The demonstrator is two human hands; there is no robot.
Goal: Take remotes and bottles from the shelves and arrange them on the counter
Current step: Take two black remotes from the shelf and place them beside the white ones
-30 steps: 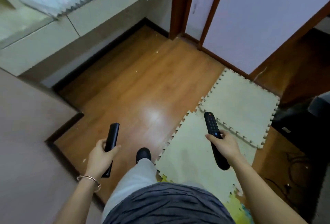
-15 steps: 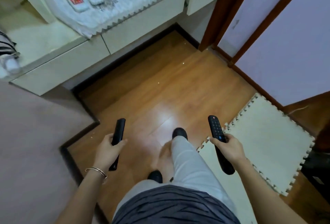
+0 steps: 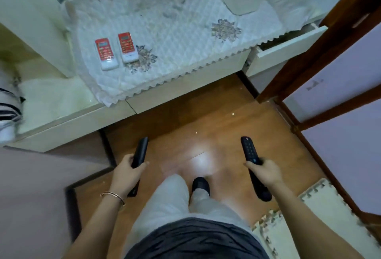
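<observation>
Home interior, prob. bedroom or living rm. Wood laminate floor (image 3: 185,126) w/ foam puzzle mats (image 3: 321,203) at right, low cream cabinet (image 3: 185,85) w/ drawers, one drawer (image 3: 288,48) ajar. Table top was covered by quilted white cloth (image 3: 175,38) w/ scalloped edge, floral embroidery. Wood-framed door (image 3: 309,56) w/ lilac panels at right.

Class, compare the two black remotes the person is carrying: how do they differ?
The left remote shows a plain edge with no buttons visible; the right remote faces up, showing its keypad. The right remote's rear end looks rounder and thicker. Both are black, long, held mid-body and pointing toward the counter.
</observation>
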